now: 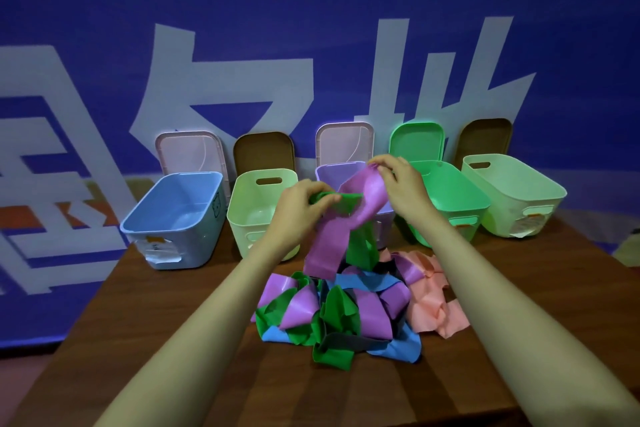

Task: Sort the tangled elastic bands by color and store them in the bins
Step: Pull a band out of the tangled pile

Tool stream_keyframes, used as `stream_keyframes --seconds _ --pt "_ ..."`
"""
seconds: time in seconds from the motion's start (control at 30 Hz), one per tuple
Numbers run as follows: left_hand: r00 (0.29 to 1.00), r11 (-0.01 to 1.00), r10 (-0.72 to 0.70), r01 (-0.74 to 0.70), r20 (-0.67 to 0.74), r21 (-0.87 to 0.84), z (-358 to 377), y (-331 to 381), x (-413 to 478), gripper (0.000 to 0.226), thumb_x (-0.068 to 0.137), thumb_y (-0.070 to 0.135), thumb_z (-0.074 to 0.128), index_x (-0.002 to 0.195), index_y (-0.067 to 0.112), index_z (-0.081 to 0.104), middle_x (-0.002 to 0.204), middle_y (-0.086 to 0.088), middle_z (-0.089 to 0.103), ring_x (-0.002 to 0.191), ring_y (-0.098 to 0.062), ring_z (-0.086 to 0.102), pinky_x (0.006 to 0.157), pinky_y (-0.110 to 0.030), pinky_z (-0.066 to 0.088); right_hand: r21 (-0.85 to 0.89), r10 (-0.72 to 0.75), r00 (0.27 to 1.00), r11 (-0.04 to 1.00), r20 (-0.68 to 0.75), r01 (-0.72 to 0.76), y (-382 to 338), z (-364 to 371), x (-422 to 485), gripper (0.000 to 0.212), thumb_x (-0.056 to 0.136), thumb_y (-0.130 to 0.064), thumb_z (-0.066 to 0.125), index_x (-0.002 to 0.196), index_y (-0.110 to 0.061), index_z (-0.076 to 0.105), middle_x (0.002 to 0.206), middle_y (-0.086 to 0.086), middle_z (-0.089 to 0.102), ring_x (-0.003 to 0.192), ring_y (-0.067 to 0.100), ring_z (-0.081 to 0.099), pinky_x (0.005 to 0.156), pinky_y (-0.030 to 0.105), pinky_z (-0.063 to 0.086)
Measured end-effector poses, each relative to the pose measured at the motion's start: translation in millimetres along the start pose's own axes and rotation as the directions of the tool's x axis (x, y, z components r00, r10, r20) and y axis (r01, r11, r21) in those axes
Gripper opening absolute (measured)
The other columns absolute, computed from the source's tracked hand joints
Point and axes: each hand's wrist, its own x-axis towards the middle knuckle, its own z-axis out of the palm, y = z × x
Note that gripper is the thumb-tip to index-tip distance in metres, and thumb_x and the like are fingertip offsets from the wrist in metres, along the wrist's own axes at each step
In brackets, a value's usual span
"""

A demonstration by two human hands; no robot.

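Observation:
A tangled pile of elastic bands (pixel 343 315) in purple, green, blue, dark grey and pink lies on the wooden table (pixel 173 340). My left hand (pixel 304 199) pinches a green band (pixel 346 203) lifted above the pile. My right hand (pixel 401 184) grips the top of a wide purple band (pixel 332 243) that is wound around the green one and hangs down to the pile. Behind stand several open bins: a blue bin (pixel 173 218), a pale green bin (pixel 256 204), a purple bin (pixel 336 172) partly hidden by my hands, a bright green bin (pixel 453 201) and another pale green bin (pixel 519 198).
Lids lean upright against the blue wall behind each bin. The pink bands (pixel 433 302) lie on the right side of the pile. The table's left edge runs diagonally, with the floor beyond it.

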Motion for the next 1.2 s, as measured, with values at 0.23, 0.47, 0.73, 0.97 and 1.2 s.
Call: stream_keyframes --seconds 0.23,0.47,0.73,0.97,1.2 --pt "0.902 0.834 -0.309 0.105 -0.300 -0.542 -4.2 -10.8 -4.7 0.018 0.097 0.017 0.046 0.081 0.022 0.052 0.078 0.007 0.052 0.072 -0.003 0.049 0.071 -0.020 0.042 -0.168 0.312 0.949 0.938 0.033 -0.303 53.7 12.6 -19.3 0.026 0.093 -0.003 0.041 0.108 -0.005 0.062 0.115 0.017 0.063 0.104 0.032 0.056 0.080 0.032 0.040" --pt "0.882 0.889 -0.365 0.425 0.298 -0.170 10.4 -27.7 -16.7 0.025 0.079 0.037 0.072 0.090 0.015 0.068 0.082 -0.002 0.067 0.071 -0.011 0.058 0.059 -0.021 0.046 0.094 0.442 0.897 0.893 0.003 -0.441 41.8 23.6 -20.2 0.028 0.092 -0.005 0.035 0.105 -0.008 0.059 0.109 0.011 0.059 0.102 0.026 0.052 0.081 0.030 0.037" --pt "0.975 0.922 -0.197 0.148 -0.106 -0.357 5.1 -20.3 -7.8 0.022 0.094 0.026 0.054 0.083 0.007 0.061 0.078 0.000 0.057 0.073 -0.007 0.052 0.071 -0.024 0.041 -0.044 0.117 0.925 0.993 0.362 -0.108 9.0 4.3 -16.4 0.014 0.084 -0.011 0.060 0.097 -0.015 0.064 0.087 -0.002 0.056 0.081 0.014 0.050 0.075 0.027 0.039" --pt "0.971 0.816 -0.240 0.210 0.015 -0.539 1.7 -19.5 -11.0 0.021 0.095 0.029 0.052 0.079 0.017 0.055 0.062 0.007 0.052 0.055 -0.001 0.048 0.057 -0.019 0.039 0.419 0.194 0.977 0.882 0.091 -0.215 -11.5 4.2 -4.4 0.017 0.090 -0.003 0.052 0.090 -0.016 0.063 0.076 -0.005 0.059 0.064 0.005 0.052 0.058 0.009 0.044" --pt "0.974 0.959 -0.161 0.118 0.157 0.257 -2.8 -52.0 -10.3 0.025 0.086 0.021 0.065 0.108 0.009 0.064 0.099 -0.002 0.042 0.095 -0.020 0.048 0.086 -0.023 0.035 0.364 0.373 0.927 0.869 -0.036 -0.336 4.1 8.8 3.2 0.020 0.091 -0.009 0.042 0.093 -0.020 0.059 0.089 -0.004 0.057 0.079 0.010 0.050 0.064 0.024 0.038"
